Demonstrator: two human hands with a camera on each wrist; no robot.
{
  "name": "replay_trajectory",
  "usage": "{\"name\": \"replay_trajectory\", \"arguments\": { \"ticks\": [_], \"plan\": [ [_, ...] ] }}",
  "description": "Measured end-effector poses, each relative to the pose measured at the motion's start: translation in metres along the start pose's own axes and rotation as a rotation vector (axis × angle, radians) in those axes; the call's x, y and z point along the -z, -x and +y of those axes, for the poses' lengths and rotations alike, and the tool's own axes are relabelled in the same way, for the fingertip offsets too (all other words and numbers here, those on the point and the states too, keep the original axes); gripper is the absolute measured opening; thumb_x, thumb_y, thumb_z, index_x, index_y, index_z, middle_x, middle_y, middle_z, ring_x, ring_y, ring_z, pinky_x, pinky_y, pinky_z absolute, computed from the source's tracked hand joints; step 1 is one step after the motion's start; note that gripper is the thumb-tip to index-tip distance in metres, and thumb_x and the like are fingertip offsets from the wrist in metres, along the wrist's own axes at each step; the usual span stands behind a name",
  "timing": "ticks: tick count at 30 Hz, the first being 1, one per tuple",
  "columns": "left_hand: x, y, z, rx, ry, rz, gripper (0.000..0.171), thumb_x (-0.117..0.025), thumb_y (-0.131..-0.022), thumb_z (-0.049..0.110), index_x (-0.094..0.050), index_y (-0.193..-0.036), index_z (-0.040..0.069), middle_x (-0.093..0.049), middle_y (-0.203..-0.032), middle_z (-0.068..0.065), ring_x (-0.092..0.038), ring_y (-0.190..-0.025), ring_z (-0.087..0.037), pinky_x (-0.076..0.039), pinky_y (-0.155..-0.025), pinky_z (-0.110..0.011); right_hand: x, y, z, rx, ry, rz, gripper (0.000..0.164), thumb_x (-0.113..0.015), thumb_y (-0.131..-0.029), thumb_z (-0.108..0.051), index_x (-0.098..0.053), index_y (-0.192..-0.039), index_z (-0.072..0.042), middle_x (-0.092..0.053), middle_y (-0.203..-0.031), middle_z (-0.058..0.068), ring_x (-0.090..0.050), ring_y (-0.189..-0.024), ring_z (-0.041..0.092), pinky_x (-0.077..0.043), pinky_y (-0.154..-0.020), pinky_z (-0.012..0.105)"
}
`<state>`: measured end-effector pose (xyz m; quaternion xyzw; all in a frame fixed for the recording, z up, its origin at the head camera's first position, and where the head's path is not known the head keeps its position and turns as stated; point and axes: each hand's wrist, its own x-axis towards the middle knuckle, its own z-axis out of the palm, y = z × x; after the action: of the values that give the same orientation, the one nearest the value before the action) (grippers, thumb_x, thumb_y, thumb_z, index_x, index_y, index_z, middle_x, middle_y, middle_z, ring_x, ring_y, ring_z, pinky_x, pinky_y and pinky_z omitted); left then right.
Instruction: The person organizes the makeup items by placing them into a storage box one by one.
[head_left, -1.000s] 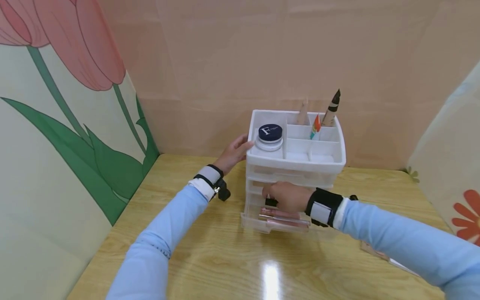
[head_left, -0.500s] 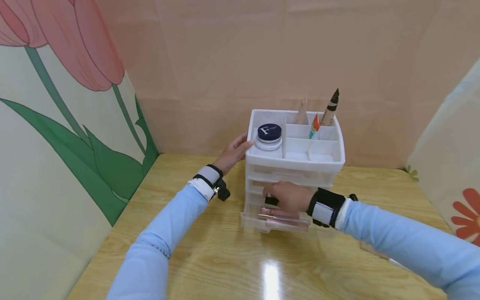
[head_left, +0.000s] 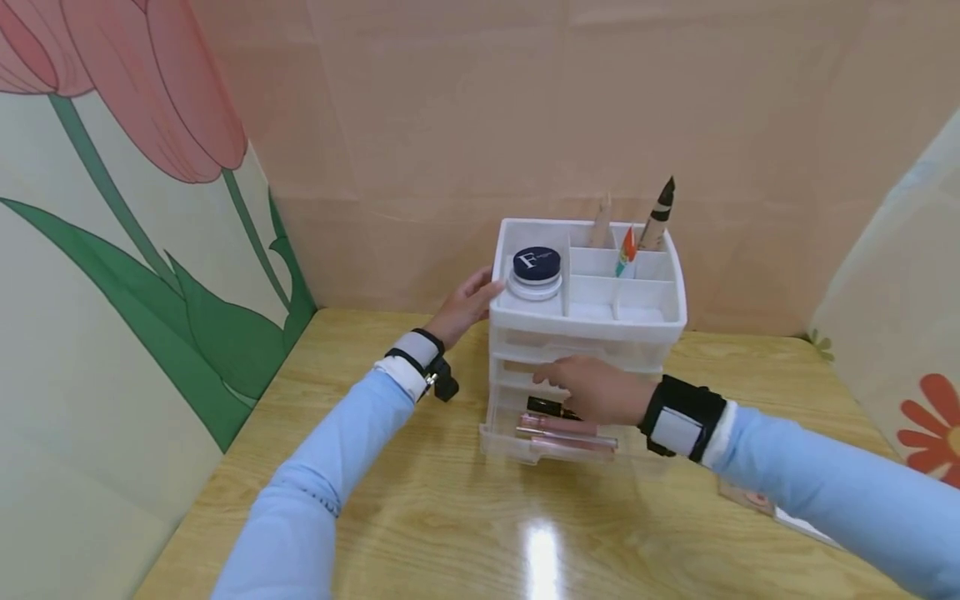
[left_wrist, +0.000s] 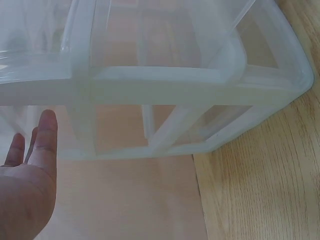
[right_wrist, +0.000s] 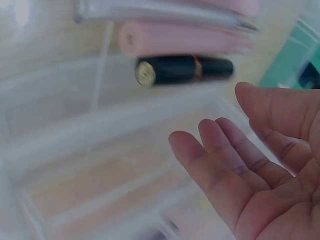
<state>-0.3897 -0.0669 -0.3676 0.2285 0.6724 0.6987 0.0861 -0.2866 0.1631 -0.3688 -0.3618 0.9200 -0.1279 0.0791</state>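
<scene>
A white drawer organizer stands on the wooden table, its bottom clear drawer pulled out. In that drawer lies a black lipstick tube with a gold band, beside a pink tube and a slim silver stick. My right hand hovers over the drawer, fingers spread and apart from the lipstick in the right wrist view. At the organizer's upper left side, my left hand rests with extended fingers; in the left wrist view, its fingers lie along the frame.
A jar with a dark lid sits in the organizer's top tray. Upright in its small compartments are a black-tipped stick, an orange-and-green tube and a pale stick. Flat items lie partly under my right forearm.
My right hand has let go of the black lipstick tube, which now lies in the drawer, and has moved slightly up and right. The left hand keeps its place.
</scene>
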Motion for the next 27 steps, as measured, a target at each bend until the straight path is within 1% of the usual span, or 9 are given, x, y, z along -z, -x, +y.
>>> {"name": "replay_trajectory", "arguments": {
  "ticks": [3,7,11,14,15,18,21,25,27],
  "plan": [
    [-0.001,0.0,0.002,-0.001,0.0,0.002,0.05,-0.049,-0.102,0.026,-0.038,-0.149,0.012,-0.046,-0.144,-0.009,-0.052,-0.122,-0.024,-0.045,-0.1,-0.039,0.015,0.013,-0.007,0.032,-0.021,0.049,0.047,-0.071,-0.081,0.009,-0.062,-0.124,-0.007,-0.064,-0.119,0.01,-0.061,-0.105,0.025,-0.052,-0.088,0.043],
    [-0.003,0.0,0.003,-0.001,0.0,0.005,0.051,-0.048,-0.102,0.025,-0.036,-0.15,0.011,-0.045,-0.145,-0.01,-0.052,-0.122,-0.024,-0.045,-0.1,-0.038,0.033,0.032,-0.014,0.057,-0.015,0.118,0.046,-0.073,-0.079,0.009,-0.062,-0.122,-0.005,-0.065,-0.114,0.01,-0.063,-0.102,0.027,-0.053,-0.086,0.044],
    [-0.004,-0.001,0.003,0.003,0.003,0.011,0.052,-0.048,-0.102,0.025,-0.036,-0.15,0.01,-0.044,-0.146,-0.011,-0.051,-0.123,-0.025,-0.044,-0.1,-0.038,0.051,0.051,-0.02,0.009,-0.001,0.141,0.041,-0.073,-0.08,0.007,-0.062,-0.119,-0.002,-0.065,-0.11,0.01,-0.063,-0.096,0.026,-0.055,-0.082,0.044],
    [-0.004,-0.001,0.002,0.004,0.01,0.013,0.051,-0.048,-0.102,0.024,-0.036,-0.15,0.01,-0.043,-0.147,-0.012,-0.05,-0.124,-0.026,-0.044,-0.101,-0.039,0.062,0.066,-0.019,-0.031,0.007,0.157,0.04,-0.073,-0.081,0.005,-0.062,-0.12,-0.002,-0.064,-0.112,0.011,-0.063,-0.096,0.026,-0.054,-0.082,0.044],
    [-0.004,-0.002,0.002,0.004,0.011,0.013,0.051,-0.049,-0.102,0.024,-0.036,-0.15,0.01,-0.043,-0.147,-0.012,-0.05,-0.124,-0.026,-0.044,-0.101,-0.039,0.064,0.071,-0.017,-0.044,0.005,0.168,0.041,-0.074,-0.081,0.005,-0.062,-0.12,-0.002,-0.064,-0.113,0.011,-0.063,-0.097,0.026,-0.054,-0.082,0.044],
    [-0.005,-0.002,0.002,0.008,0.013,0.017,0.051,-0.048,-0.102,0.023,-0.036,-0.15,0.01,-0.042,-0.147,-0.012,-0.049,-0.125,-0.026,-0.044,-0.101,-0.039,0.071,0.085,-0.009,-0.049,0.013,0.215,0.041,-0.075,-0.08,0.004,-0.062,-0.119,-0.002,-0.064,-0.114,0.012,-0.063,-0.097,0.028,-0.055,-0.081,0.045],
    [-0.005,-0.001,0.002,0.013,0.011,0.025,0.051,-0.049,-0.102,0.023,-0.036,-0.15,0.009,-0.042,-0.148,-0.011,-0.049,-0.126,-0.026,-0.043,-0.101,-0.039,0.076,0.097,0.002,-0.082,-0.004,0.249,0.041,-0.076,-0.079,0.005,-0.063,-0.118,-0.001,-0.065,-0.113,0.013,-0.064,-0.097,0.029,-0.055,-0.079,0.045],
    [-0.005,0.0,0.003,0.007,0.009,0.023,0.053,-0.049,-0.101,0.024,-0.035,-0.15,0.009,-0.041,-0.148,-0.011,-0.048,-0.126,-0.027,-0.043,-0.102,-0.04,0.08,0.111,0.021,-0.143,-0.025,0.287,0.043,-0.076,-0.079,0.006,-0.061,-0.119,0.003,-0.065,-0.112,0.019,-0.064,-0.097,0.034,-0.055,-0.078,0.048],
    [-0.005,0.0,0.003,0.001,0.011,0.017,0.054,-0.05,-0.101,0.024,-0.035,-0.15,0.009,-0.041,-0.149,-0.012,-0.048,-0.126,-0.027,-0.043,-0.102,-0.04,0.081,0.117,0.033,-0.177,-0.012,0.308,0.043,-0.075,-0.08,0.004,-0.06,-0.12,0.003,-0.064,-0.112,0.021,-0.064,-0.097,0.036,-0.055,-0.079,0.05]
  ]
}}
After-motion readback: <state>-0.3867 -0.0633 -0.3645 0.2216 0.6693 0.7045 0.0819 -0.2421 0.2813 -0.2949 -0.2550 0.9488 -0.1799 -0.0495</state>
